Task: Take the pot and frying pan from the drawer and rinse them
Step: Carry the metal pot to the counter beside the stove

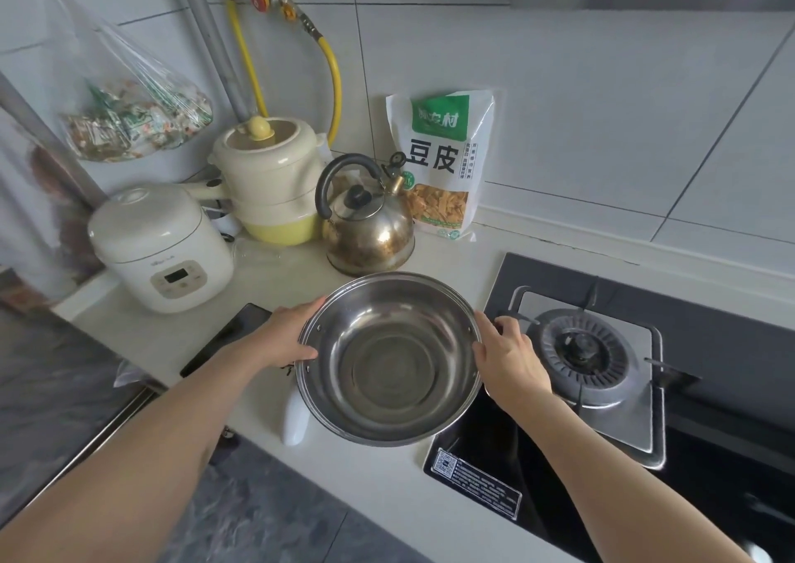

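White-tiled kitchen corner, pale countertop [180, 339] with a black glass gas hob [710, 390] set into it.

Round stainless-steel pot [389, 358] is held above the counter's front edge, mouth up, empty, tilted slightly toward the camera. Left hand [286, 336] grips its left rim, thumb over the lip, fingers underneath. Right hand [507, 358] grips the right rim the same way, fingers curled round the far side at the handle. Both grips closed on the pot; handles themselves mostly hidden by the hands.

Just right of the right hand: grey round burner [583, 349] with its metal pan supports. Under and behind the left hand: flat black slab [228, 339] lying on the counter, can't tell what it is. Below the pot near the counter edge: small white oblong object [296, 420].

Behind the pot, close: tarnished steel whistling kettle with black handle [368, 222]. Left of that: cream and yellow stacked ceramic pot with lid [275, 184], then a white mini rice cooker [161, 248]. Right of the kettle: white and green food pouch [443, 162] leaning on the wall. Clear plastic bag of packets [129, 119] hangs upper left; yellow gas hose [331, 68] runs down the tiles.
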